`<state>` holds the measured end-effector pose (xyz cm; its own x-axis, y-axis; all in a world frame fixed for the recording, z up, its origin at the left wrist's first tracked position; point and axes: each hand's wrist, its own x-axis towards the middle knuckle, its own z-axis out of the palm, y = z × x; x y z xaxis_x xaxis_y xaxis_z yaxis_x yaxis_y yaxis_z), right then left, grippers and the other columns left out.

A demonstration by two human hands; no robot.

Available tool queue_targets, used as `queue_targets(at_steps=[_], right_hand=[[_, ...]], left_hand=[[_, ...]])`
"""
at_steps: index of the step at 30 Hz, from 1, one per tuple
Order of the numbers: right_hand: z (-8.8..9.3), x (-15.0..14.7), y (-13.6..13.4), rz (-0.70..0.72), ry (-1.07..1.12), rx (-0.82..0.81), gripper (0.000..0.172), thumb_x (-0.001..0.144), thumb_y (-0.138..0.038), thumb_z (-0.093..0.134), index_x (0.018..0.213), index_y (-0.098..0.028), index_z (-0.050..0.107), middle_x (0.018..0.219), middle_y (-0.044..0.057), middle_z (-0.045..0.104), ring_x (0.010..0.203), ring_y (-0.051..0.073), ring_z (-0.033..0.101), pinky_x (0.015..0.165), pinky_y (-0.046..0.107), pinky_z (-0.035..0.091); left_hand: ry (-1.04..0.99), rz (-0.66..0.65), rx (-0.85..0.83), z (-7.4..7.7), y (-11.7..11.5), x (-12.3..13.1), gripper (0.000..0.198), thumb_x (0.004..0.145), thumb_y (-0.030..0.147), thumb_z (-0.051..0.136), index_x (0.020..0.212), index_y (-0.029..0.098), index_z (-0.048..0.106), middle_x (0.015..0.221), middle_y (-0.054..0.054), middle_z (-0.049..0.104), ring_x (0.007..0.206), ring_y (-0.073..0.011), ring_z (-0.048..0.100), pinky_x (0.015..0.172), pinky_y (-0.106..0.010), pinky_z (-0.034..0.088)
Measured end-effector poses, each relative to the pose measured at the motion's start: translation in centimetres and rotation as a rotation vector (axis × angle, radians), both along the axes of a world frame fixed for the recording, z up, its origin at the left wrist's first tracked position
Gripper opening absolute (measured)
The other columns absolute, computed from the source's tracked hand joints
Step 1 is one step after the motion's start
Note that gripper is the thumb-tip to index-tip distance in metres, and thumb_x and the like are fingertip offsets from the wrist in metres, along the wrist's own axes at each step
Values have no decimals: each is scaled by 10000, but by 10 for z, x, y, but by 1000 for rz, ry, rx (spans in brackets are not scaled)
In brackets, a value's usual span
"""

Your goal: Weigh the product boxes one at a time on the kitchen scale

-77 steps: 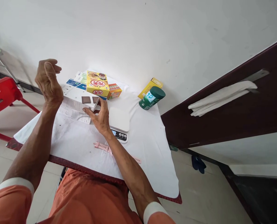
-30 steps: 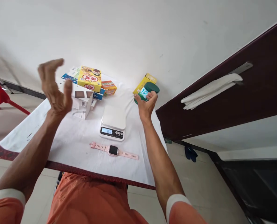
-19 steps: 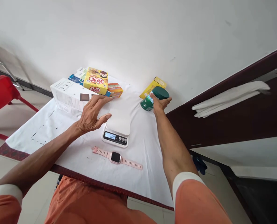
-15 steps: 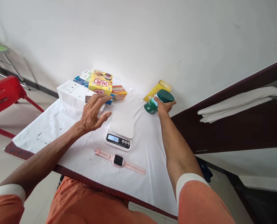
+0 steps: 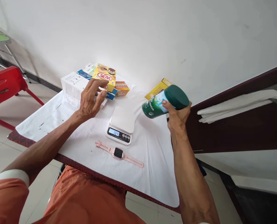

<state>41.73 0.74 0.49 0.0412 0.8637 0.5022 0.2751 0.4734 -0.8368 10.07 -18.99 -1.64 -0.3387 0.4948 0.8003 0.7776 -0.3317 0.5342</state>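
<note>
My right hand (image 5: 179, 116) is wrapped round a green canister (image 5: 155, 105) with a dark green lid, held tilted above the right side of the table. My left hand (image 5: 91, 98) hovers in front of the stacked boxes with its fingers apart and nothing in them. Between the hands, a white digital scale (image 5: 123, 119) has a bare platform and a lit display that seems to read 364. Nearer to me, a pink-strapped smartwatch (image 5: 118, 153) lies stretched out flat, its screen dark.
A yellow box (image 5: 103, 74), a white box (image 5: 73, 88) and an orange box (image 5: 122, 88) are grouped at the back left of the white-covered table (image 5: 152, 174). Another yellow box (image 5: 159, 87) stands by the wall. A red chair (image 5: 7, 87) is at left, a white cloth (image 5: 238, 104) at right.
My right hand has lifted the green canister up and towards me, away from the yellow box by the wall. My left hand remains near the boxes, its fingers slightly more curled.
</note>
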Motion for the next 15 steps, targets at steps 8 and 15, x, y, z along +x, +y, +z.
queue_targets(at_steps=[8,15], right_hand=[[-3,-44,-80,292,16,-95,866,508,-569,1013,1199,-245,605,1173,48,708,1062,256,700,955,471,631],[-17,-57,-87,346,-50,-128,948,509,-583,1027,1292,-275,592,1335,83,677,1199,314,687,973,501,632]], left_hand=[[106,-52,78,-7,4,-4,601,1110,650,342,1261,197,706,1160,-126,748,1075,-259,697,925,-433,615],[141,-121,31,-10,-2,9,655,1106,676,323,1306,186,707,1217,-138,755,1144,-273,695,998,-466,592]])
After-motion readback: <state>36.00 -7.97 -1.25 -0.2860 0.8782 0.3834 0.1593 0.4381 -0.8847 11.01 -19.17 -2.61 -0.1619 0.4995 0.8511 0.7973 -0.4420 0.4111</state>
